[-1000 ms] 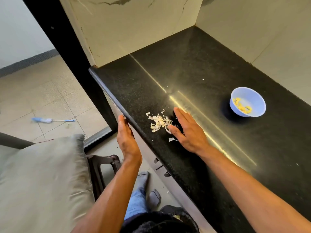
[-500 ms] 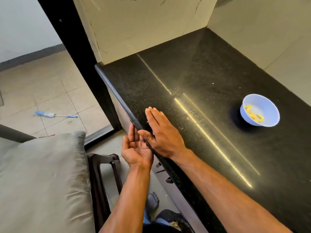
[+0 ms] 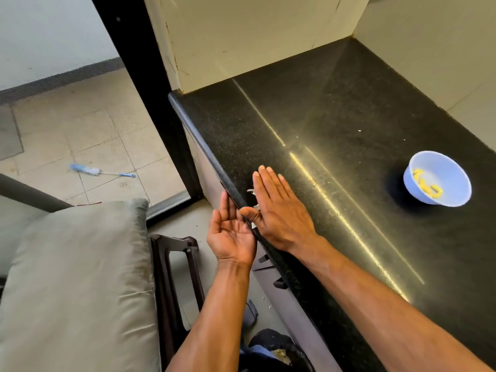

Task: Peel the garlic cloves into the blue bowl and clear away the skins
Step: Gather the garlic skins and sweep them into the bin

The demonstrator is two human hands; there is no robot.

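Flat right hand [image 3: 279, 210] (fingers pointing away) covers skins [image 3: 252, 191] at counter edge [image 3: 214, 157].

No readable txt, labels, brands or nos. anywhere in view.
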